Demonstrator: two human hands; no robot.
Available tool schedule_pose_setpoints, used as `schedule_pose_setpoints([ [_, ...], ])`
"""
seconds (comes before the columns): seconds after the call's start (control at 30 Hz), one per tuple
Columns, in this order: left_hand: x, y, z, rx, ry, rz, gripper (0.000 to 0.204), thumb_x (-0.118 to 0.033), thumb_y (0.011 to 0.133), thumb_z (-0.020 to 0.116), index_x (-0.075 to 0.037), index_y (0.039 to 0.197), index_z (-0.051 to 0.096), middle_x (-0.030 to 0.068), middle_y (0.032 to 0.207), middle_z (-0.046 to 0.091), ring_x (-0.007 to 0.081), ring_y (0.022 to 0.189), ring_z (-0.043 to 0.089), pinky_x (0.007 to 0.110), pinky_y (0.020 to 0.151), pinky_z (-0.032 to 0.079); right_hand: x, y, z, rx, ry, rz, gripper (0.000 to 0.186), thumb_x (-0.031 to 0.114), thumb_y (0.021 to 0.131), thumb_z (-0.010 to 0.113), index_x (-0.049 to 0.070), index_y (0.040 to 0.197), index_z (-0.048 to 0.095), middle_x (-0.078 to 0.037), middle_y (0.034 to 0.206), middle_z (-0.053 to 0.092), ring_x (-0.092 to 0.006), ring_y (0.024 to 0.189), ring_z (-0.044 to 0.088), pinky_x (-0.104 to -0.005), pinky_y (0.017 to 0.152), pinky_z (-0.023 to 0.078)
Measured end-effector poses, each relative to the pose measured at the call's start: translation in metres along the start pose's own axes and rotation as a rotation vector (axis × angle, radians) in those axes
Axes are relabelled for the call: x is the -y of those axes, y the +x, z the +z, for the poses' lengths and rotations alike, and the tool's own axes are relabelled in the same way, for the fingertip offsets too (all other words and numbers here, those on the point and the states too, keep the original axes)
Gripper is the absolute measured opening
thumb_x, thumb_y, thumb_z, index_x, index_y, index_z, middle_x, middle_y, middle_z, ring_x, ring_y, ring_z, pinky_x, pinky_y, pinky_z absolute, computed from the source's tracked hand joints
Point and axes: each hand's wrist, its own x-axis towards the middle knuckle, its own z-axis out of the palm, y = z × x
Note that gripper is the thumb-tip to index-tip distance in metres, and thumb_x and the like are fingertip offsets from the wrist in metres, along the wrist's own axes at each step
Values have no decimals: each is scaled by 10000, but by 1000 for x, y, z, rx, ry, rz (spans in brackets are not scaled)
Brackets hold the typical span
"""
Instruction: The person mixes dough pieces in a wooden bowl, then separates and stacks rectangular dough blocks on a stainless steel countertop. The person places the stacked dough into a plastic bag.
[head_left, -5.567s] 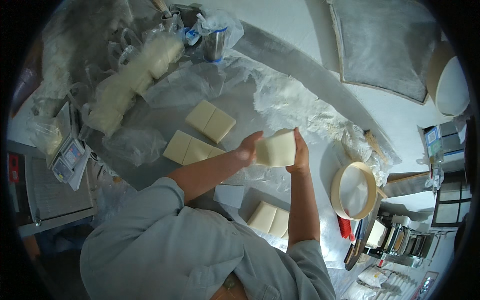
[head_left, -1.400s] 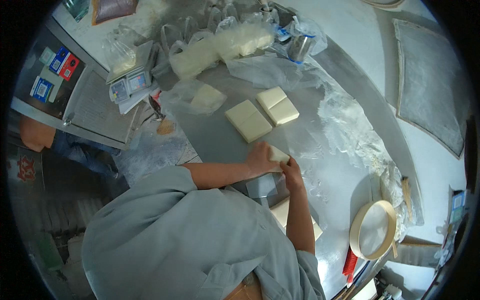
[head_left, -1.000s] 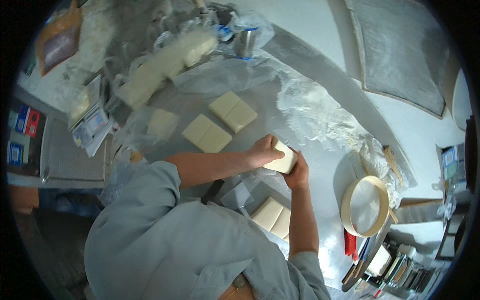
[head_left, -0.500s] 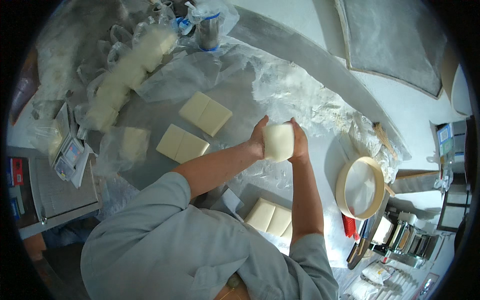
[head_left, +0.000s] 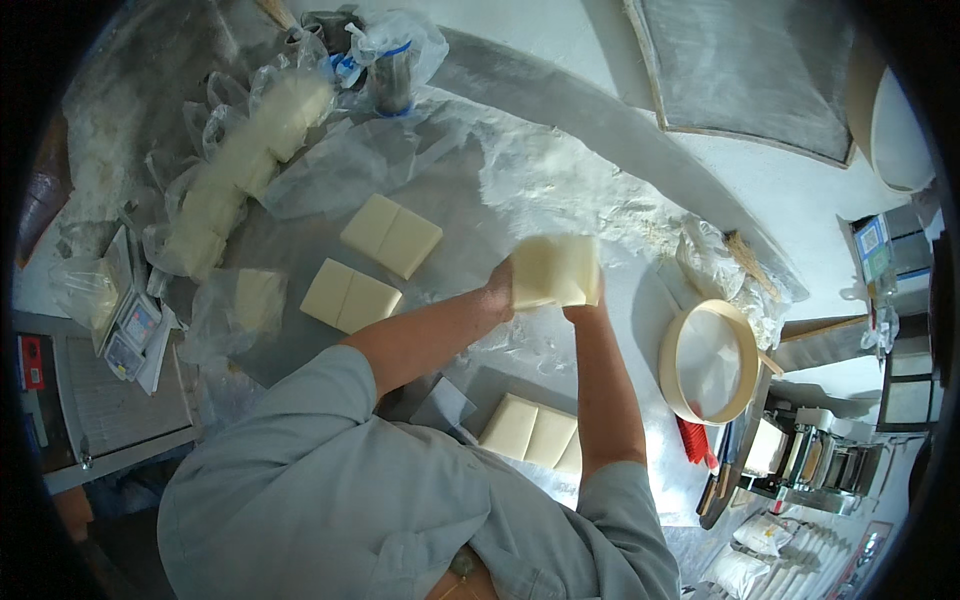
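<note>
Above the floury table, my left hand (head_left: 502,286) and my right hand (head_left: 586,311) grip a pale cream, square block that looks like a stack of dough wrappers (head_left: 553,272) from its two sides. Its upper part is smeared by motion, and it hides most of my fingers. Left of it lie two pairs of similar square stacks, an upper pair (head_left: 391,236) and a lower pair (head_left: 350,296), each pair side by side. A row of further stacks (head_left: 530,432) sits close to my body, partly behind my right forearm.
White flour (head_left: 570,180) covers the table's far side. A round wooden sieve (head_left: 708,362) and a red brush (head_left: 692,440) are at the right. Bagged stacks (head_left: 230,190) line the far left, near a metal canister (head_left: 390,82). A grey scraper (head_left: 443,405) lies by my body.
The held stack has tilted and shifted slightly, showing a broader face, with my hands still on it. The whole view has moved a little, so the table things sit further left.
</note>
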Motion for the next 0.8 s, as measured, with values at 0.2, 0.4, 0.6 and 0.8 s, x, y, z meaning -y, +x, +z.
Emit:
schedule_pose_setpoints([
  [0.2,-24,4,-30,-92,-26,-166,559,-475,830,477,32,1064,490,117,993,572,229,874,570,352,766,466,18,-17,0,116,640,5,302,246,890,502,48,1114,544,-107,1067,594,-228,927,596,-369,774,495],
  [0.4,-84,0,-36,610,87,-611,707,-610,805,455,35,1092,499,153,1051,574,224,879,582,367,797,463,102,-28,31,347,-438,-128,268,288,841,587,23,812,602,-73,671,596,-86,651,522,-268,587,432],
  [0.6,-42,-49,22,353,-32,-263,572,-559,818,489,-115,1180,482,110,1119,553,265,1006,558,480,868,438,90,-14,24,-181,-553,-258,559,445,829,492,-26,1129,510,-224,887,618,-355,881,586,-431,773,435],
  [0.8,-24,-62,14,227,-48,153,556,-459,872,471,-36,1230,427,89,1158,526,216,1120,474,378,957,366,1,-84,53,109,1309,271,783,578,836,399,-32,1313,282,-184,1304,381,-331,1229,333,-461,1030,237],
])
